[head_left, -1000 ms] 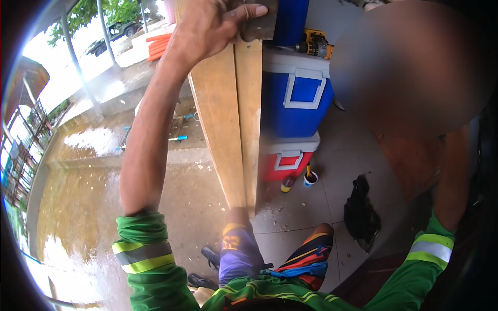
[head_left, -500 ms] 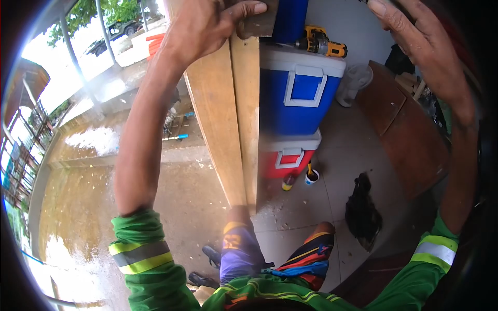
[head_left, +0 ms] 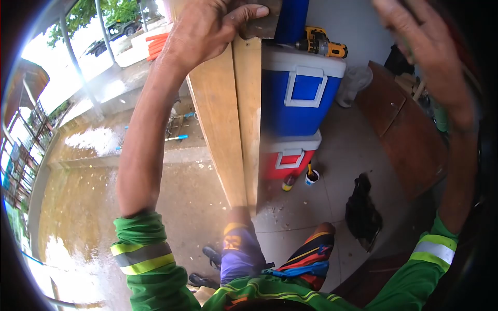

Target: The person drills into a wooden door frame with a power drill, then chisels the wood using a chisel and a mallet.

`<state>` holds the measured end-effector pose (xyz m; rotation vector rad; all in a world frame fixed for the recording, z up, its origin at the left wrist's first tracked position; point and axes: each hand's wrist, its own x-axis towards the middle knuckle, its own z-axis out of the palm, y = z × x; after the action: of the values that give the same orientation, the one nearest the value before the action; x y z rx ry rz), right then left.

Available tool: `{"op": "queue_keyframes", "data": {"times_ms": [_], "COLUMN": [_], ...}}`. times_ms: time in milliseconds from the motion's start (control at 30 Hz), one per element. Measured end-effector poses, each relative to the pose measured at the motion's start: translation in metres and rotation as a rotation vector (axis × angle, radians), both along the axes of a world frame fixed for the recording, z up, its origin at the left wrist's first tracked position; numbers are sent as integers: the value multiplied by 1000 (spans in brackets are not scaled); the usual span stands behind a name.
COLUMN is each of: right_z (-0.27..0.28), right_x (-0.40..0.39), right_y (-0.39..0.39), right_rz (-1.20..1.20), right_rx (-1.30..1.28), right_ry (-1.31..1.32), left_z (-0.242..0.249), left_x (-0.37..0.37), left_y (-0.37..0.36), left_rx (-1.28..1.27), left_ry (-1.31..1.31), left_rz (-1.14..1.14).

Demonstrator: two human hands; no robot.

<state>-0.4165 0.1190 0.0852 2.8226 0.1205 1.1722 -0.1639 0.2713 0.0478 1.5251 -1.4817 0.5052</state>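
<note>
My left hand is closed at the upper edge of a wooden door, its thumb lying across a dark brown flat piece with a curved notch at its lower left. The other fingers are partly cut off by the top of the view. Along the door's edge runs a paler wooden strip. Raised at the upper right is my right hand, apart from the door and smeared by motion. Its fingertips reach the frame's top, and what they hold, if anything, does not show.
A yellow-black drill lies on a blue cooler, stacked on a red cooler. By these stand a small pot with a brush and a small can. A black cloth lies on the tiles near a brown cabinet.
My right hand has shifted slightly and turned, and is now blurred. My left hand keeps its hold, with the door edge a touch farther right.
</note>
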Motion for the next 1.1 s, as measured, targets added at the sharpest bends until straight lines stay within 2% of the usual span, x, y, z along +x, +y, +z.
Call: {"op": "queue_keyframes", "data": {"times_ms": [33, 133, 333, 400, 533, 633, 733, 833, 933, 1033, 1100], "right_z": [0, 2, 3, 4, 13, 15, 18, 10, 26, 21, 13], "right_x": [3, 1, 15, 6, 5, 10, 2, 9, 5, 10, 14], "right_y": [-1, 1, -7, 11, 10, -8, 11, 3, -3, 7, 10], "right_rz": [1, 3, 69, -86, -120, -10, 17, 38, 11, -17, -48], "right_rx": [-5, -6, -82, 0, 202, 101, 103, 192, 157, 16, -19], "right_ry": [-2, -7, -56, -24, 92, 44, -21, 41, 101, 6, -24], "left_z": [0, 1, -1, 2, 11, 7, 5, 15, 12, 16, 11], "left_x": [-2, -1, -4, -3, -10, -5, -4, -22, -8, -11, -1], "left_y": [0, 2, -1, -2, 4, 0, -2, 10, 3, 6, 1], "left_rx": [3, -5, -34, -13, 91, 36, -18, 113, 71, 119, 88], "left_ry": [39, -59, -13, -29, -36, 115, 82, 63, 80, 86, 118], "left_rz": [-26, 45, -61, -21, 140, -109, -223, 155, 23, 113, -2]}}
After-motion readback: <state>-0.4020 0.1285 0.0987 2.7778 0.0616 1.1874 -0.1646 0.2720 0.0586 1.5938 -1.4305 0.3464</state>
